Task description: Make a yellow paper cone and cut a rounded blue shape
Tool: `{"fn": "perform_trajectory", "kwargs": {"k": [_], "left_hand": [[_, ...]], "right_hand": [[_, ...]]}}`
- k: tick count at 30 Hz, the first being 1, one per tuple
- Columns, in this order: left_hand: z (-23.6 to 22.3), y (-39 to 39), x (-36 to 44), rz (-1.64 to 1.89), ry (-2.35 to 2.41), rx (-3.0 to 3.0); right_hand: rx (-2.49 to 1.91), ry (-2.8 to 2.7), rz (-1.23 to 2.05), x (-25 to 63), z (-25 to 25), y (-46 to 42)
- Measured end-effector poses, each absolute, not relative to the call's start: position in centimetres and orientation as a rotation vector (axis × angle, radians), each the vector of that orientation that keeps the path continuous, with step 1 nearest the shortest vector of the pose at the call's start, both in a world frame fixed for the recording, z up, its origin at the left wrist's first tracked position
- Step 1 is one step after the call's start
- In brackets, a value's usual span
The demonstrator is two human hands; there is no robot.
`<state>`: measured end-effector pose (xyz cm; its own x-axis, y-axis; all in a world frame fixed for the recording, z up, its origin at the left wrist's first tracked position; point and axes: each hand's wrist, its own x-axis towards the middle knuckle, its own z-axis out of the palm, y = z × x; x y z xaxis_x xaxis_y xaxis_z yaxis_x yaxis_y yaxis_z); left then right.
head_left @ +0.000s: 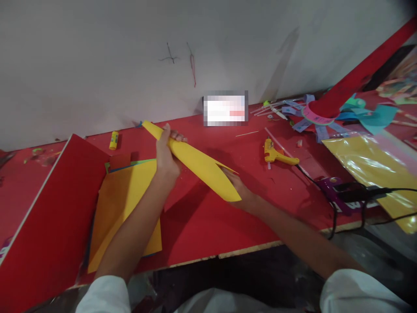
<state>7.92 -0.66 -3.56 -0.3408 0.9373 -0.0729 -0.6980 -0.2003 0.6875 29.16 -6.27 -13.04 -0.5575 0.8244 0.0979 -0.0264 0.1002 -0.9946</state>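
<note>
A sheet of yellow paper (pixel 202 167), rolled into a long tapering tube, slants above the red table between my two hands. My left hand (pixel 167 150) is closed around its narrower upper part, the thumb on top and the fingers on the far side. At the wider lower end, my right hand (pixel 239 187) grips the tube from beneath and behind; its fingers are partly covered by the paper. An open slit shows along the roll near that hand.
Yellow and orange sheets (pixel 130 191) lie at left beside an upright red panel (pixel 48 217). A glue stick (pixel 114 140) stands behind. To the right are a yellow glue gun (pixel 276 154), a purple power strip (pixel 335 193) with cords, and a plastic-wrapped yellow pack (pixel 368 169).
</note>
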Motion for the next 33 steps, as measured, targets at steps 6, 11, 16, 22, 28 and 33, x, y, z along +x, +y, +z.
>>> {"fn": "perform_trajectory", "kwargs": {"k": [6,11,16,22,28,33], "left_hand": [[-2.2,0.5,4.2,1.866,0.652,0.422],[-2.3,-1.1,6.4,1.638,0.691,0.598],[-3.3,-3.2,10.1,1.383,0.579,0.650],[-3.3,-4.5,11.6,1.229,0.628,0.725],[-2.7,-4.6,11.9,1.210,0.705,0.856],[-2.9,-4.5,12.3,1.266,0.805,0.799]], "right_hand": [[-0.817,-1.630,0.666,30.5,-11.4,-5.9],[-0.813,-1.524,1.308,29.3,-9.9,-5.1],[-0.592,-1.336,2.087,28.2,-10.6,-6.0],[-0.579,-1.144,2.288,27.8,-10.4,-7.2],[-0.759,-1.161,2.100,27.6,-10.9,-6.8],[-0.728,-1.326,2.000,27.6,-10.6,-6.7]]}}
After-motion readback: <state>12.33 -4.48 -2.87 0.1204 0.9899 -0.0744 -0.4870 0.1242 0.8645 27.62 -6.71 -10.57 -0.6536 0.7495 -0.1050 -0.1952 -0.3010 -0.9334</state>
